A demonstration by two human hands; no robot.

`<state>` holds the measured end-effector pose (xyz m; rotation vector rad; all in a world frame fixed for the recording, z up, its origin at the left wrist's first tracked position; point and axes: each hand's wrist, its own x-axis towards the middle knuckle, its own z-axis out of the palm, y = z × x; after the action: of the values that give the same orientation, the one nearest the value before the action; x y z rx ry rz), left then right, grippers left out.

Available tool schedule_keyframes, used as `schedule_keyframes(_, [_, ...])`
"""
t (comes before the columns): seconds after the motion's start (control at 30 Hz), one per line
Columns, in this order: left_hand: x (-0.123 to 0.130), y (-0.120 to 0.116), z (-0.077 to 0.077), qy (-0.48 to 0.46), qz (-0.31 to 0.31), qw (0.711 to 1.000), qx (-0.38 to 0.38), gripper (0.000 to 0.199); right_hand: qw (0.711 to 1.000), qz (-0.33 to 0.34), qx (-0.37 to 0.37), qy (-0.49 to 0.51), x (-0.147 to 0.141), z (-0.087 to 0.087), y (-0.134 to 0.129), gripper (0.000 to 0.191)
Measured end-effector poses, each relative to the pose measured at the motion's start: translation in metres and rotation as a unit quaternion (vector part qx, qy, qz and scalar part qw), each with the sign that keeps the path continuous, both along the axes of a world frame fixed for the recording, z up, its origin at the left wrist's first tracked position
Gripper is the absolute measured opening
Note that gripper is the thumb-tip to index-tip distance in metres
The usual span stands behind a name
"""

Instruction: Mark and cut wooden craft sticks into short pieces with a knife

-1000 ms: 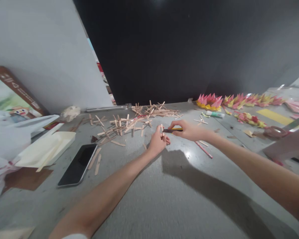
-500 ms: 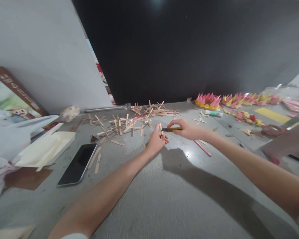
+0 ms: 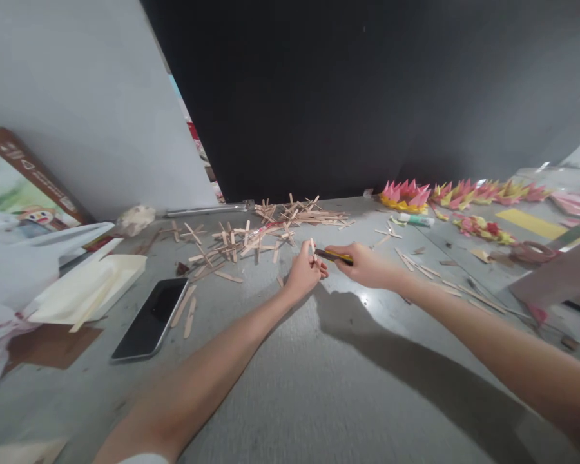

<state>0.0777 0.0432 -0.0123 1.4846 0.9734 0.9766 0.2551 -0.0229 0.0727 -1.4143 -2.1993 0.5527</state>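
My left hand (image 3: 303, 276) is closed on a small wooden craft stick (image 3: 312, 246), whose pale end stands up above the fingers. In my right hand (image 3: 368, 266) is a slim yellow-and-black tool, which looks like a utility knife (image 3: 337, 257). Its dark front end points left and meets or almost meets the stick; the exact contact is too small to make out. Both hands are over the grey tabletop (image 3: 290, 380). Just beyond my left hand lies a loose heap of craft sticks (image 3: 232, 241), some crossed over each other.
At left are a phone (image 3: 152, 319), a pale tray (image 3: 89, 290) and a white plastic bag (image 3: 14, 277). Pink-and-yellow paper flowers (image 3: 405, 195), a glue stick (image 3: 415, 220) and a tape roll (image 3: 534, 251) lie at right. A black panel (image 3: 367, 96) rises behind the table.
My right hand has tilted and dropped slightly, turning the knife so that its handle slopes down to the right. More loose sticks show beyond my right forearm. My left hand has hardly moved.
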Motion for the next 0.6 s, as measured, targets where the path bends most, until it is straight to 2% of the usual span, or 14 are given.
schedule_keyframes(0.17, [0.001,0.001,-0.003,0.01,0.006,1.0,-0.003,0.042,0.998,0.031,-0.053,0.033,0.008,0.024,0.025,0.045])
schedule_keyframes(0.33, [0.001,0.002,-0.006,0.0,-0.002,1.0,-0.001,0.043,0.997,0.041,-0.063,0.03,0.014,0.028,0.039,0.04])
schedule_keyframes(0.43, [0.0,0.002,-0.005,0.0,0.002,1.0,-0.016,0.044,0.997,0.045,-0.061,0.034,0.012,0.016,0.034,0.045])
schedule_keyframes(0.6, [-0.002,0.002,-0.003,-0.005,-0.006,1.0,-0.006,0.043,0.996,-0.009,-0.035,0.079,0.002,-0.023,0.003,0.054])
